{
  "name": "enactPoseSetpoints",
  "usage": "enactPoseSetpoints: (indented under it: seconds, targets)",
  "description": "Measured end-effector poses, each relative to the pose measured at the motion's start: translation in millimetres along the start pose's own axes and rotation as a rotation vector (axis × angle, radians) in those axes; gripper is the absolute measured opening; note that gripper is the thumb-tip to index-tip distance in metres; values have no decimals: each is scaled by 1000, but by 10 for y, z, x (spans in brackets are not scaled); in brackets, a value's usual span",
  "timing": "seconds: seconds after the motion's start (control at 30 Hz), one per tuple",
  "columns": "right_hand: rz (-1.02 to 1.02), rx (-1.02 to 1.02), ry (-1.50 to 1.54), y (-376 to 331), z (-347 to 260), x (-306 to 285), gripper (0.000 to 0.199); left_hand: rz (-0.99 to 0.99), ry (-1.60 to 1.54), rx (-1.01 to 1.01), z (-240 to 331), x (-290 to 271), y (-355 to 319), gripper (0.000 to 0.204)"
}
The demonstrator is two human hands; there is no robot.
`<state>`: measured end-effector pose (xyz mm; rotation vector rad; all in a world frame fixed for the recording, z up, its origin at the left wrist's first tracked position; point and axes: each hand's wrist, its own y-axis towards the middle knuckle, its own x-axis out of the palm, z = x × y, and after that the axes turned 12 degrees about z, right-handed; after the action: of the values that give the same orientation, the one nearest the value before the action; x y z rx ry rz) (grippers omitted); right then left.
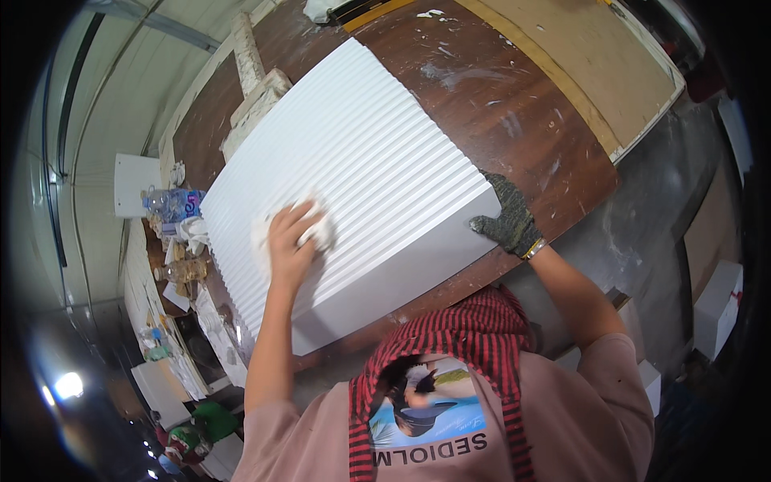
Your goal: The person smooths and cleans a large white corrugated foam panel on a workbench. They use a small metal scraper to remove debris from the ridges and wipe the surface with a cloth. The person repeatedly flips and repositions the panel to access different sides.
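A large white ribbed panel (353, 153) with a thick, smooth front side lies on the brown table (482, 88). My bare left hand (291, 239) presses a white cloth (323, 233) against the ridges toward the panel's left front. Its fingers are bent over the cloth. At the right front corner, my right hand (507, 215) wears a dark grey knit glove and grips the panel. The thumb rests on the smooth front side, while the other fingers are partly hidden behind the edge.
Plastic bottles (173, 205) and crumpled white cloths (193, 233) stand beyond the panel's left edge. A pale, stained wooden bar (249, 60) lies behind it. White boxes (717, 309) sit on the floor at right. Another person (197, 434) is at the lower left.
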<state>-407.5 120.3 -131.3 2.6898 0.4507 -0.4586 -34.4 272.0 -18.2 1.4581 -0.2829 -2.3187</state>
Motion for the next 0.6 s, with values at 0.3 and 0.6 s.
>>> enactPoseSetpoints:
  seconds: [0.3, 0.6]
  targets:
    - [49, -46, 7, 7, -33, 7, 82, 29, -51, 395, 822, 965, 1146, 52]
    - [37, -46, -29, -8, -16, -18, 83, -39, 39, 305, 1492, 1581, 2181, 30]
